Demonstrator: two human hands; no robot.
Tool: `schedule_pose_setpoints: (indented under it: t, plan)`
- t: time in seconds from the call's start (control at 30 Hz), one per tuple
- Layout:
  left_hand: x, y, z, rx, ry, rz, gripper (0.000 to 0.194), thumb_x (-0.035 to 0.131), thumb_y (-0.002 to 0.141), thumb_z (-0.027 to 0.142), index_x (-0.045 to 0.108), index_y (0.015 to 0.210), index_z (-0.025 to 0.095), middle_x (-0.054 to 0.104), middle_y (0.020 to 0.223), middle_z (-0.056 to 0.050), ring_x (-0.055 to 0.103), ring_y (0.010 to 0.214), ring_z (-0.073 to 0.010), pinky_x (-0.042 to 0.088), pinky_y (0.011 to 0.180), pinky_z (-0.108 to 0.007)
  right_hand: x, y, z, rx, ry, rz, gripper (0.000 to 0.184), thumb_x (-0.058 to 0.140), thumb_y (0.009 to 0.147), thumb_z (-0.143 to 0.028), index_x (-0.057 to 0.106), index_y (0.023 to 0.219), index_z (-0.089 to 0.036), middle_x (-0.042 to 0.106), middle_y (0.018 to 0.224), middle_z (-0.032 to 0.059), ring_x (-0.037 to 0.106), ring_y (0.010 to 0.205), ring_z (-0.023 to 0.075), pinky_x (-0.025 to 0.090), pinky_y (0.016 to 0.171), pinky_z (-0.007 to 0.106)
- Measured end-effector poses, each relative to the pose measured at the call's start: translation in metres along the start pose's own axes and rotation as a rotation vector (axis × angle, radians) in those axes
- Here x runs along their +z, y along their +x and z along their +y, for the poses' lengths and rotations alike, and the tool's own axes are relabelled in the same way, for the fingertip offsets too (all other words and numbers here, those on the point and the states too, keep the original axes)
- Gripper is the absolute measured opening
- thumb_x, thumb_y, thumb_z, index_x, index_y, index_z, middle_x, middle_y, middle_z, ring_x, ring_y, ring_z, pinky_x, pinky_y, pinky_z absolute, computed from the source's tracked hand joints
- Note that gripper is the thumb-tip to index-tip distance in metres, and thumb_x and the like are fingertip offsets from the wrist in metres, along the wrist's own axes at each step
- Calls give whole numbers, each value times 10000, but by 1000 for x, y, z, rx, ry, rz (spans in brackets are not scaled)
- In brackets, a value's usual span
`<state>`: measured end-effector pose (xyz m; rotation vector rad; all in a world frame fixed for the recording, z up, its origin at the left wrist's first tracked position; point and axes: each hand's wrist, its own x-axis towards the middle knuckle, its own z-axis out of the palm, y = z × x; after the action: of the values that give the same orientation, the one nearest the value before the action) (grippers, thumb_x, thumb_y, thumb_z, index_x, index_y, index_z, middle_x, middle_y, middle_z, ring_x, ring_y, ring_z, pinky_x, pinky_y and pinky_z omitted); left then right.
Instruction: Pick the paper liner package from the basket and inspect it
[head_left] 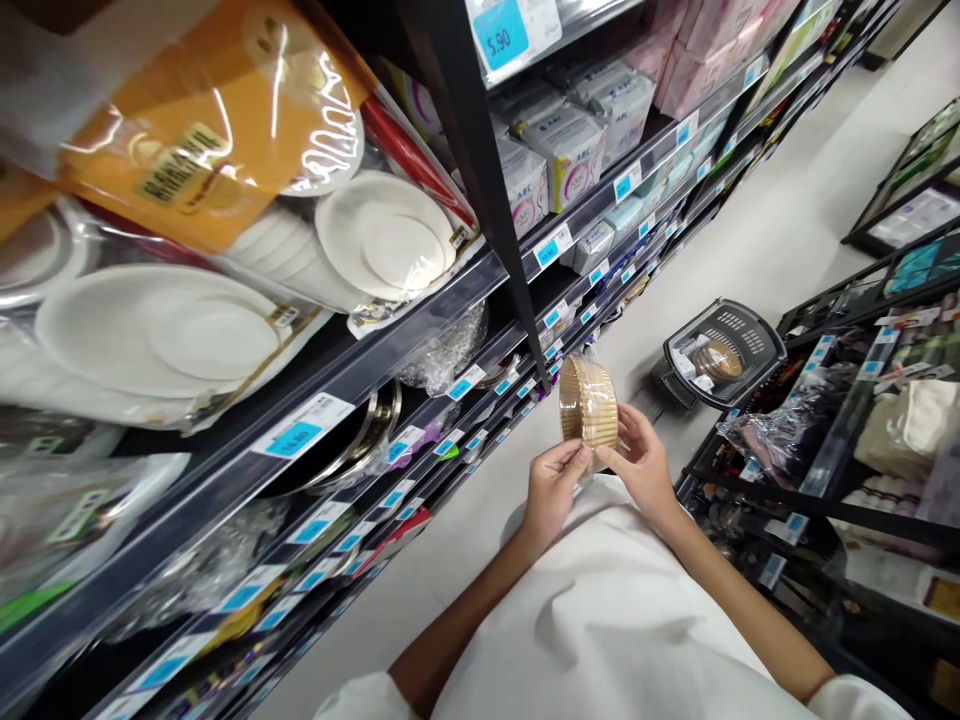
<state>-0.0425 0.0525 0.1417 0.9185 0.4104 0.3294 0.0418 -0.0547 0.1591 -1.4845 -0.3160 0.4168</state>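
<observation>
Both hands hold a clear-wrapped pack of tan pleated paper baking cups (pixel 598 405) in front of my white shirt. My left hand (pixel 553 485) pinches the lower left of the wrapping between thumb and fingers. On the other side, my right hand (pixel 639 465) grips the lower right, its thumb close to the left thumb and its fingers behind the pack. The round open side of the stack faces left, and the plastic shines with reflections.
Shelves with blue price tags (pixel 304 428) run along the left, carrying wrapped white plates (pixel 157 330) and ABC boxes (pixel 562 150). A dark shopping basket (pixel 739 330) with a round packaged item stands on the aisle floor (pixel 660 290). More racks (pixel 847 450) line the right.
</observation>
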Motion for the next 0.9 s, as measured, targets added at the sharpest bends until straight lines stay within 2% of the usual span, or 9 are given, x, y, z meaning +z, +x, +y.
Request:
schedule_pose_setpoints:
  t: [0.33, 0.53, 0.7, 0.9]
  plan:
    - [-7, 0, -4, 0, 25, 14, 387, 773, 818, 501, 782, 945, 136, 755, 910, -86, 680, 844, -193, 534, 812, -291, 1, 1, -3, -27, -10, -29, 620, 908, 713, -400, 598, 1235, -276, 644, 1331, 102, 591, 1264, 296, 541, 1024, 468]
    - [-7, -1, 0, 25, 46, -10, 386, 751, 839, 495, 778, 953, 127, 730, 853, -70, 656, 822, -186, 525, 783, -279, 0, -1, -3, -64, -72, -55, 585, 858, 785, -401, 564, 1276, -277, 614, 1361, 114, 588, 1266, 290, 537, 1026, 460]
    - [-7, -3, 1, 80, 175, -7, 362, 694, 879, 485, 760, 875, 129, 716, 824, -65, 638, 795, -187, 510, 740, -263, -2, -2, -8, -49, -175, -126, 670, 833, 807, -377, 478, 1370, -300, 541, 1452, 117, 551, 1312, 282, 524, 1042, 453]
    - [-16, -5, 8, 256, 464, -105, 247, 606, 955, 348, 753, 1033, 165, 755, 993, -89, 687, 920, -218, 535, 856, -304, -5, 0, -14, 21, -118, -156, 849, 871, 743, -333, 374, 1432, -340, 532, 1454, 116, 594, 1254, 284, 574, 941, 412]
